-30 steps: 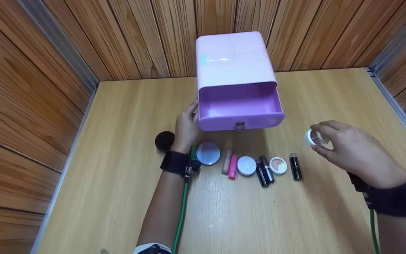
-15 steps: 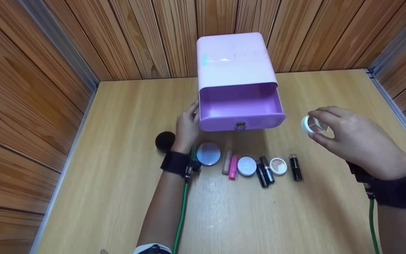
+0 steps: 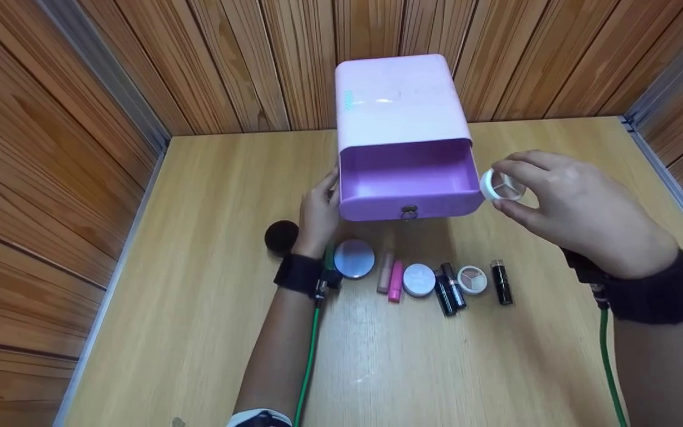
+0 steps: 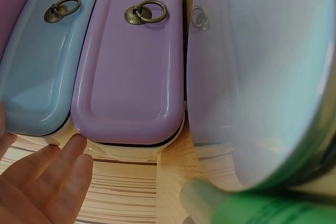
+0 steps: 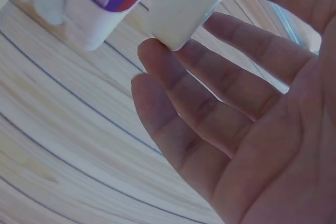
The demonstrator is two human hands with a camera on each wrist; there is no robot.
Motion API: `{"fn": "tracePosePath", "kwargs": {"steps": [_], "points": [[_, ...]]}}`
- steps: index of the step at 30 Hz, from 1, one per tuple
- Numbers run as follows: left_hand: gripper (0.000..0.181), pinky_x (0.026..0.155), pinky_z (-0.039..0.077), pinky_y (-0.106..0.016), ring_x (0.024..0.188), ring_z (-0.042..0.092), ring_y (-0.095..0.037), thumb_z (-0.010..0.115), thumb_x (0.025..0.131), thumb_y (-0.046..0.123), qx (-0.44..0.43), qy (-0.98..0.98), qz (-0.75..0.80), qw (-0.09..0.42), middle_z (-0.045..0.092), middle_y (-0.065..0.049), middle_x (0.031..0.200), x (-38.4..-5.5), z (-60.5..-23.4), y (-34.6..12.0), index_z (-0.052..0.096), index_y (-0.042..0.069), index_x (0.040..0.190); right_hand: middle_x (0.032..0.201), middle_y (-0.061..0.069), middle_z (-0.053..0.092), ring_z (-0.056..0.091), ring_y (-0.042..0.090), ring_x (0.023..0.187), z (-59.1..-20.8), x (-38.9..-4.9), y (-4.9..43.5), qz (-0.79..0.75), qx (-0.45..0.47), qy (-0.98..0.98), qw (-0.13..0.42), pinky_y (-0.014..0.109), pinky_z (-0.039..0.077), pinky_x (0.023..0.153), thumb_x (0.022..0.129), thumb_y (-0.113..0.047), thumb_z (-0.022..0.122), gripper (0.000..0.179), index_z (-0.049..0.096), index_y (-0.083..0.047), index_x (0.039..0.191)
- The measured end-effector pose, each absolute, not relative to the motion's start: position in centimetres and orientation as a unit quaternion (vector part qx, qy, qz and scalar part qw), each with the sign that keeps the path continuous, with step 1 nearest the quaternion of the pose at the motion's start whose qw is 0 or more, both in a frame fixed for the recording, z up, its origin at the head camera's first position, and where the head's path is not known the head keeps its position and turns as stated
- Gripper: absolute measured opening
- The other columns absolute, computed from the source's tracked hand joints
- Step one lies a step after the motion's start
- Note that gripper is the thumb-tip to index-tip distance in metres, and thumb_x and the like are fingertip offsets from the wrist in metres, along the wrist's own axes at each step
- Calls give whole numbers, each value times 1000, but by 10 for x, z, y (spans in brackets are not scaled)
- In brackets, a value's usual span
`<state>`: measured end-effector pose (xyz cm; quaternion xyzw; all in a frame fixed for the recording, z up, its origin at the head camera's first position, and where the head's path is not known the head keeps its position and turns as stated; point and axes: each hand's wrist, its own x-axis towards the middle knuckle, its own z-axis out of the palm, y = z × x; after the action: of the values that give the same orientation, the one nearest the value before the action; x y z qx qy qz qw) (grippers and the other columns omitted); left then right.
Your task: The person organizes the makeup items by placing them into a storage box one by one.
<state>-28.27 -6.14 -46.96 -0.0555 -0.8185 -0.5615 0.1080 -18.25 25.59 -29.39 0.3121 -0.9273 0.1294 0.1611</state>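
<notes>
A pink storage box [image 3: 401, 101] stands at the back of the table, its purple top drawer [image 3: 409, 204] pulled out. My left hand [image 3: 319, 213] rests its fairly straight fingers against the box's left side; the left wrist view shows the fingers beside the corners of a blue drawer [image 4: 39, 77] and a purple drawer [image 4: 128, 72]. Between thumb and fingers my right hand [image 3: 578, 201] pinches a small round makeup pot [image 3: 503, 185] with a white rim and three sections, tilted at the open drawer's right corner. In the right wrist view, the pot [image 5: 189, 9] appears as a pale cylinder.
In front of the box lie a silvery round compact [image 3: 354, 258], a pink tube [image 3: 395, 281], a white-lidded jar [image 3: 419, 280], several black tubes [image 3: 501, 282] and another three-section pot [image 3: 472, 280]. A black round item [image 3: 281, 238] sits left of the left wrist.
My right hand has moved left and away from me with the makeup pot, from out over the table to the open drawer's corner. The left hand stays at the box.
</notes>
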Motion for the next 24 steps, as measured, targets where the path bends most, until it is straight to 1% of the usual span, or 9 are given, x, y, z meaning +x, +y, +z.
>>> {"fn": "tracePosePath", "kwargs": {"steps": [4, 7, 12, 16, 20, 24], "points": [[39, 65, 51, -26, 85, 66, -14, 54, 101, 12, -55, -820, -559, 106, 54, -3, 137, -283, -469, -60, 51, 10, 140, 113, 18, 65, 63, 36, 100, -291, -192, 247, 134, 330, -920, 162, 51, 51, 82, 83, -13, 77, 42, 64, 2, 121], [39, 68, 52, -26, 87, 67, -14, 54, 101, 12, -56, -821, -559, 104, 55, -4, 137, -283, -468, -60, 51, 10, 140, 113, 18, 66, 64, 35, 98, -290, -199, 241, 138, 326, -923, 151, 50, 52, 81, 84, -13, 76, 43, 63, 1, 122], [39, 67, 53, -27, 85, 67, -15, 54, 101, 12, -58, -819, -561, 107, 55, -5, 137, -284, -469, -60, 51, 9, 140, 115, 17, 65, 64, 34, 97, -287, -212, 226, 142, 305, -934, 124, 50, 51, 81, 87, -20, 75, 44, 62, -2, 125], [39, 67, 53, -26, 87, 67, -15, 55, 100, 10, -62, -817, -563, 113, 54, -7, 137, -285, -469, -60, 51, 7, 139, 114, 16, 65, 63, 32, 97, -288, -224, 209, 138, 315, -933, 107, 48, 51, 83, 88, -23, 74, 45, 62, -2, 125], [39, 64, 52, -25, 85, 66, -14, 55, 101, 10, -61, -820, -557, 115, 54, -6, 137, -285, -470, -60, 51, 7, 140, 110, 15, 66, 64, 30, 93, -290, -234, 190, 131, 337, -928, 88, 47, 51, 82, 87, -25, 74, 43, 63, -2, 122], [39, 58, 47, -25, 78, 64, -13, 55, 101, 11, -57, -828, -545, 118, 56, -4, 135, -284, -471, -61, 52, 9, 139, 105, 12, 66, 64, 28, 89, -291, -241, 172, 122, 351, -925, 73, 44, 51, 79, 88, -26, 74, 37, 66, -4, 116]]}}
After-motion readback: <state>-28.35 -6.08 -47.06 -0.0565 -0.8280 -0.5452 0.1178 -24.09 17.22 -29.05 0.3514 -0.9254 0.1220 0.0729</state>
